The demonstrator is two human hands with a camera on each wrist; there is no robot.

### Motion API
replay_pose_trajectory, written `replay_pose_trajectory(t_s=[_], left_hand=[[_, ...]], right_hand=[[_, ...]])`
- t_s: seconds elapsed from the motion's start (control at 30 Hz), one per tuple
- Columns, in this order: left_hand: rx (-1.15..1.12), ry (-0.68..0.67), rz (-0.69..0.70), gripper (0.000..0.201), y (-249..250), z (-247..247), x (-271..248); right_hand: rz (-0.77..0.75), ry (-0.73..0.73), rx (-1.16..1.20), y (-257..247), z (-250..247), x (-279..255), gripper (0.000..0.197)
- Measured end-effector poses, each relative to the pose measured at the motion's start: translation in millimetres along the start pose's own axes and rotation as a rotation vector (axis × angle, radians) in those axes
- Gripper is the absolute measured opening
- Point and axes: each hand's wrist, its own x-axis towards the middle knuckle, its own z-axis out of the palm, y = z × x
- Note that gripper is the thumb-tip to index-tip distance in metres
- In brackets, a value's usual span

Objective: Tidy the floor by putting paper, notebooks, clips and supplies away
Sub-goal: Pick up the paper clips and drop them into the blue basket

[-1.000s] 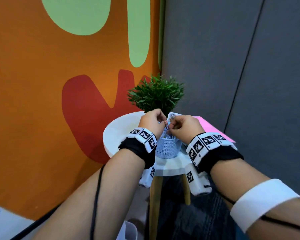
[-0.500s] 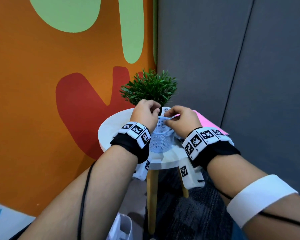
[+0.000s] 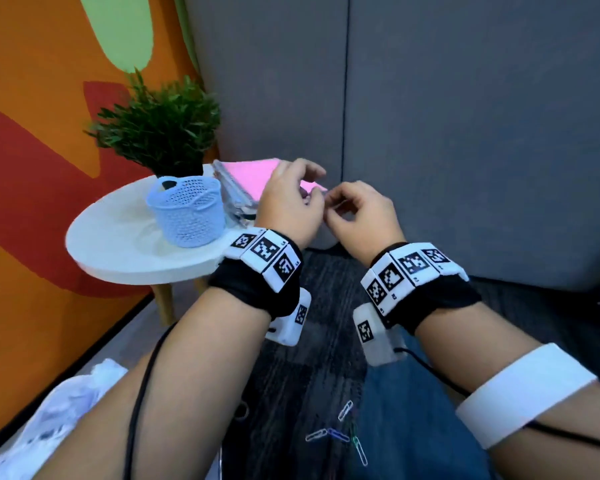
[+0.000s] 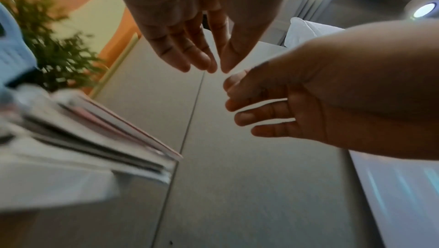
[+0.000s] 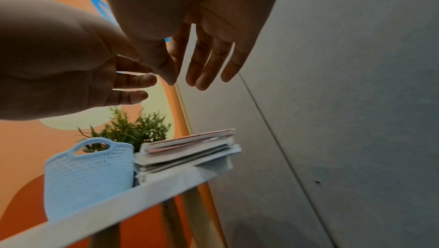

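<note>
**Both hands empty beside the table**

A blue basket (image 3: 187, 211) stands on the round white table (image 3: 118, 244), touching a stack of notebooks (image 3: 243, 183). The left hand (image 3: 288, 202) and right hand (image 3: 359, 216) hang loose-fingered, holding nothing. Paper clips (image 3: 340, 433) lie on the carpet.

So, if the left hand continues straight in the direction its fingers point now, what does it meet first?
Probably nothing close: the left hand is empty, and beyond its fingertips stands only the grey wall panel, though depth is unclear.
</note>
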Motion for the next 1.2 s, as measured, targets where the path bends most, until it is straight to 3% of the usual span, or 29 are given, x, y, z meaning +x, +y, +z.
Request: replay_pose_trajectory(t_s=[0.1, 0.17, 0.3, 0.47, 0.73, 1.03, 1.2], left_hand=[[-0.027, -0.065, -0.031, 0.02, 6, 34, -26], [-0.088, -0.204, -0.079, 0.019, 34, 98, -76], [-0.116, -0.263, -0.188, 0.018, 23, 134, -121], [-0.078, -0.508, -0.381, 0.018, 27, 205, -219], [-0.027, -0.888, -0.553, 0.021, 43, 263, -363], [0.13, -1.395, -0.371, 0.022, 61, 281, -459], [0.193, -1.579, -0.248, 0.027, 78, 288, -488]], right_hand=[[0.036, -0.027, -0.054, 27, -24, -29, 0.01], [0.156, -0.012, -0.13, 80, -75, -81, 0.009], [0.235, -0.076, -0.182, 122, -87, -123, 0.008], [0.487, -0.112, -0.295, 192, -129, -213, 0.01], [0.863, -0.36, -0.415, 265, -173, -343, 0.015], [1.138, -0.753, -0.509, 313, -226, -450, 0.028], [1.16, -0.872, -0.559, 313, -231, -474, 0.051]])
